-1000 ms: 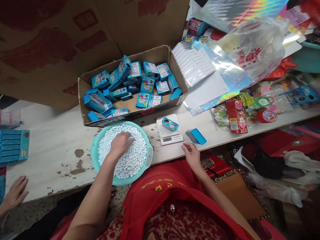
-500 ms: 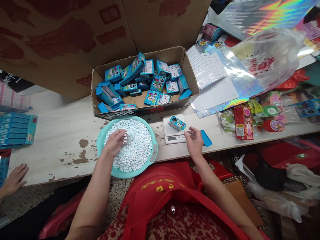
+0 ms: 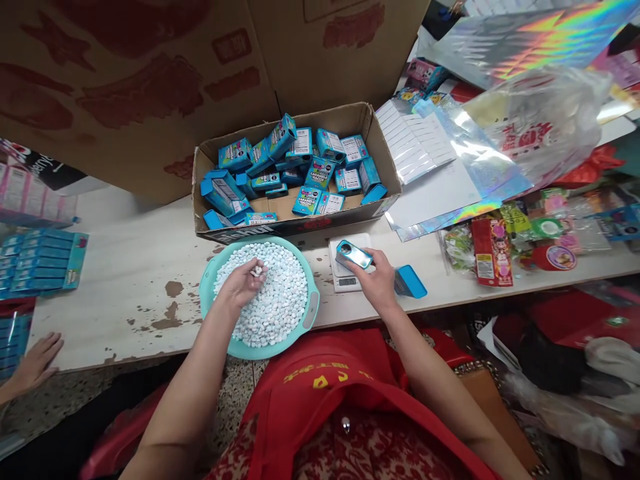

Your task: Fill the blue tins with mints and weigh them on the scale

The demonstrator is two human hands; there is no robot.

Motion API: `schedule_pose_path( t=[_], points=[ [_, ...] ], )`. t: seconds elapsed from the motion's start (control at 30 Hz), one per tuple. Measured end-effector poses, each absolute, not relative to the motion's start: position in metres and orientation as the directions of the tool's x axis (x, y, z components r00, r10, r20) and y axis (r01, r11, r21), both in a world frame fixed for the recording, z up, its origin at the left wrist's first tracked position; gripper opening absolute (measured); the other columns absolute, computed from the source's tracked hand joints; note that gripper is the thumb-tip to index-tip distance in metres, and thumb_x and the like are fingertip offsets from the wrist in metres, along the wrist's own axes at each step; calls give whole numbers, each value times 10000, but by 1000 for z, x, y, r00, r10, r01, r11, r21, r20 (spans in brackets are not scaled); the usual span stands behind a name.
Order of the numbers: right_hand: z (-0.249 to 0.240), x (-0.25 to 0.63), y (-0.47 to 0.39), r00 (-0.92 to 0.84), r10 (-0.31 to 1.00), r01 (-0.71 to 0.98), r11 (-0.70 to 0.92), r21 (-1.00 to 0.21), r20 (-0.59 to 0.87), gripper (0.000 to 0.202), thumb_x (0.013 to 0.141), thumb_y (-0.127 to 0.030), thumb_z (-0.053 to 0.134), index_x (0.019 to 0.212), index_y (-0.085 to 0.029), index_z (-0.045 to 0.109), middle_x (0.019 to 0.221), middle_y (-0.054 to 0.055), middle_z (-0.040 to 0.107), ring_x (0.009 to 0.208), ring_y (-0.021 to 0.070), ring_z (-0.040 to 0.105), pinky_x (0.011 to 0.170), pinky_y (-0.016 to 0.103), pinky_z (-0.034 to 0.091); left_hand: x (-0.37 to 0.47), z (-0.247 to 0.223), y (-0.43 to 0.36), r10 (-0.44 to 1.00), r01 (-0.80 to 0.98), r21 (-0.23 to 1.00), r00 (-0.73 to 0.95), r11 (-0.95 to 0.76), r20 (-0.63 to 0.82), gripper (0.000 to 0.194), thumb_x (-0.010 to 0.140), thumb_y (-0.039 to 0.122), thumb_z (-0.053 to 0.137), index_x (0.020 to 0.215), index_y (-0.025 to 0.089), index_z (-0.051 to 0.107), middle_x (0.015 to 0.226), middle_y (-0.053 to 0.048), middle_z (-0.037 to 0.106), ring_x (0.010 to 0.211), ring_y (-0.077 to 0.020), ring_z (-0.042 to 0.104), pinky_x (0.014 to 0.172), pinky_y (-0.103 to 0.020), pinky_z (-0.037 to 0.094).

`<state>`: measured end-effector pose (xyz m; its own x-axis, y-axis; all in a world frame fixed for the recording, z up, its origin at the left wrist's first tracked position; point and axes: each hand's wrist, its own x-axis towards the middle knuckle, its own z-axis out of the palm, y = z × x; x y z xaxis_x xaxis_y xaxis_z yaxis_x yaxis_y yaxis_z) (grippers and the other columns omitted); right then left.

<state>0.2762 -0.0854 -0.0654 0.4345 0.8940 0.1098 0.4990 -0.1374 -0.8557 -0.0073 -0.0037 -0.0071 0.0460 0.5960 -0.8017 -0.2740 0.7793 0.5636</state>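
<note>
Both hands at work at centre frame: candies in one, a small tin in the other.

The left hand [image 3: 241, 285] pinches a few white candies [image 3: 258, 271] over the teal bowl [image 3: 311, 312]; the right hand [image 3: 376, 283] is clamped on a small blue tin [image 3: 353, 254] above the white scale [image 3: 345, 279]. A blue lid [image 3: 411, 281] lies just right of it; the cardboard box [image 3: 293, 225] of blue packs sits above.

Bright, even light, soft shadows, rainbow glare on the foil sheets [image 3: 525, 33], wide-angle bending at edges.
</note>
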Motion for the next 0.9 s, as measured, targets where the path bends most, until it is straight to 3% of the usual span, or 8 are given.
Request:
schedule_pose_path(
  t=[0.13,0.23,0.3,0.37,0.47,0.73,0.9],
  points=[
    [-39,259,-96,303,941,544,-41,-838,151,307,818,-483,647,990,-232,616,936,64,655,883,233,627,766,350,502,29,8,-16,733,20,743,147,669,-664,210,731,317,670,737,143,551,618,20,502,397,-23,311,356,-152,141],
    [-25,246,-101,211,966,553,8,-833,150,284,842,-463,637,1014,-239,604,935,64,652,892,236,625,767,352,500,56,29,-21,862,323,882,262,345,-433,148,775,310,621,767,167,585,695,5,536,544,-81,445,477,-196,330],
    [-18,239,-102,166,974,567,32,-823,152,267,851,-436,637,1028,-241,599,938,62,651,894,237,622,763,351,496,66,41,-21,885,508,861,384,35,-263,93,817,258,568,780,182,606,777,-14,572,712,-130,524,641,-249,416],
    [-12,233,-102,124,980,580,55,-812,156,253,852,-407,643,1032,-236,598,934,61,650,886,238,621,752,347,492,68,49,-20,843,611,763,509,-210,-176,102,844,206,524,809,193,618,827,-23,584,800,-158,540,724,-281,419],
    [-5,227,-100,75,985,589,81,-804,154,242,847,-382,654,1030,-234,600,928,60,646,869,234,619,736,338,487,63,52,-19,770,657,642,618,-396,-158,154,869,157,474,893,198,621,848,-29,581,822,-174,544,728,-290,416],
    [-1,219,-96,21,986,604,120,-788,167,263,835,-352,662,1064,-240,596,936,65,643,878,244,615,739,344,485,47,55,-26,769,654,610,629,-447,-110,236,854,99,453,989,217,605,960,-42,626,925,-186,579,781,-294,455],
    [1,215,-95,11,986,588,129,-799,167,252,827,-344,672,1041,-235,599,924,61,640,863,239,618,728,338,486,42,61,-28,793,593,700,606,-398,-62,170,867,149,478,943,213,616,940,-41,640,896,-176,589,784,-294,462]
  ],
)
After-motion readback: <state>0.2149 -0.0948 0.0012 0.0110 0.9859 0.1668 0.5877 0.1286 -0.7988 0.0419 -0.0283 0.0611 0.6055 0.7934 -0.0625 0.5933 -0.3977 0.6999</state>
